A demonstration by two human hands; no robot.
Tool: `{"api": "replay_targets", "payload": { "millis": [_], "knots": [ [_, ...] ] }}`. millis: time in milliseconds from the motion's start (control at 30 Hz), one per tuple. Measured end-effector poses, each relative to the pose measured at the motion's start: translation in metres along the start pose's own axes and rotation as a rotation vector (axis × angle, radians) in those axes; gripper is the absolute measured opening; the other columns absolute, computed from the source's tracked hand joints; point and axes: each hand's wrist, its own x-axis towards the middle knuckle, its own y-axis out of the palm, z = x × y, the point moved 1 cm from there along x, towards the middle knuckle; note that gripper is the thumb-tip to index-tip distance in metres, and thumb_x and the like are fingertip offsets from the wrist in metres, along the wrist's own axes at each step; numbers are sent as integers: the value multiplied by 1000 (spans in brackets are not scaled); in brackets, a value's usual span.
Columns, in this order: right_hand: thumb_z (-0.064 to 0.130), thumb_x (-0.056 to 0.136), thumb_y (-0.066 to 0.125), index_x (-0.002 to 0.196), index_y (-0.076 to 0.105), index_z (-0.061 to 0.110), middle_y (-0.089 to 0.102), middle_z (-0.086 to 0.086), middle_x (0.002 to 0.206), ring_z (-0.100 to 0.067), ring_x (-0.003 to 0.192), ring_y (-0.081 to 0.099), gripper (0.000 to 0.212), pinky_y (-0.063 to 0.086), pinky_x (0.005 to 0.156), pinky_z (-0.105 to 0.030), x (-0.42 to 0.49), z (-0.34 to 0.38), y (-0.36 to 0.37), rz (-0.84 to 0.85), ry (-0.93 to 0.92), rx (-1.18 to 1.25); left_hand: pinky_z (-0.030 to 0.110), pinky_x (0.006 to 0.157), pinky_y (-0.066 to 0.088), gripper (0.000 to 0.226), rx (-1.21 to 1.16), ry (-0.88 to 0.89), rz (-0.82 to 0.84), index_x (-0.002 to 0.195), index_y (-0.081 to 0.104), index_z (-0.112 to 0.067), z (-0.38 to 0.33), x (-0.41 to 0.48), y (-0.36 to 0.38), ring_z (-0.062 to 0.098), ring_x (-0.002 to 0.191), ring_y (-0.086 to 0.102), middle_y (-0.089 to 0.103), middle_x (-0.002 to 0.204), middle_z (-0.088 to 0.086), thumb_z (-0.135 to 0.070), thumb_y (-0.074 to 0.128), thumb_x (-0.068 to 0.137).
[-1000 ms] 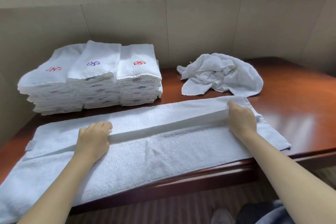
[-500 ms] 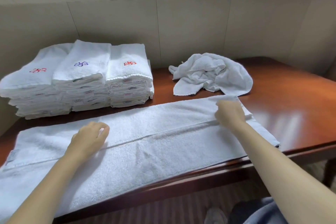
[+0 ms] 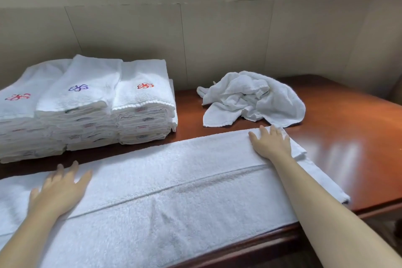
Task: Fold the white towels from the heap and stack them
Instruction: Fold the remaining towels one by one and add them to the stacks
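Note:
A long white towel [image 3: 174,183] lies spread across the front of the wooden table [image 3: 352,128], its far half folded over toward me with the fold's edge running along the middle. My left hand [image 3: 59,191] lies flat with spread fingers on the towel's left part. Flat as well, my right hand [image 3: 272,143] presses the folded layer near the right end. Behind it sits a crumpled heap of white towels [image 3: 254,99]. Three stacks of folded towels [image 3: 87,104] with red and purple embroidered marks stand at the back left.
A beige panelled wall [image 3: 217,39] closes off the table's far side. The spread towel's near edge hangs slightly over the table's front edge. Bare polished wood shows at the right of the table.
Both hands let go of the towel's edge that they were pulling toward me and now lie flat on the folded layer. The camera view shifted slightly.

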Motion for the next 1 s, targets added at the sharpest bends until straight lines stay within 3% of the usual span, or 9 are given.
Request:
{"api": "replay_targets", "payload": {
  "millis": [133,400,567,700,767,900,1000],
  "knots": [
    [68,91,18,152,16,22,4,-17,159,-29,147,-1,76,-1,117,-45,0,-9,-4,-5,92,-17,49,116,15,68,-16,-3,-14,153,16,-25,25,11,0,30,146,13,10,159,13,-61,22,95],
    [63,93,22,148,21,-1,10,-13,159,-27,147,3,84,3,118,-47,-3,6,-9,-44,164,-206,45,118,10,67,-20,-112,-24,153,15,-22,58,-12,-21,18,148,7,7,161,-1,-58,17,97],
    [52,98,22,147,25,8,3,-10,160,-25,147,-2,66,5,116,-51,-45,90,5,-4,-313,-176,47,117,7,65,-43,-163,-40,153,15,-21,72,-23,-30,18,147,9,8,161,-3,-56,19,98],
    [51,100,18,152,13,20,0,-6,160,-22,148,-2,61,3,117,-47,-109,150,31,180,-769,-190,49,116,10,67,-46,-220,-27,153,13,-17,85,-34,-32,22,147,11,7,161,0,-55,17,98],
    [52,100,17,152,11,22,2,-7,160,-24,147,1,61,5,117,-46,-133,164,43,235,-867,-223,49,116,13,66,-61,-265,-29,153,12,-15,99,-40,-34,23,146,13,10,161,3,-53,16,99],
    [50,100,21,148,21,19,19,-6,155,-26,143,17,57,18,115,-42,-158,175,42,148,-939,-252,52,116,15,64,-4,-262,-49,152,19,-11,116,-58,-38,28,145,15,14,159,10,-50,16,100],
    [54,98,23,148,20,24,20,-3,155,-24,143,17,58,17,116,-41,-183,179,37,172,-1098,-262,51,116,10,62,116,-50,-76,152,20,-16,95,-76,-43,25,147,7,9,160,9,-50,22,100]
  ]
}}
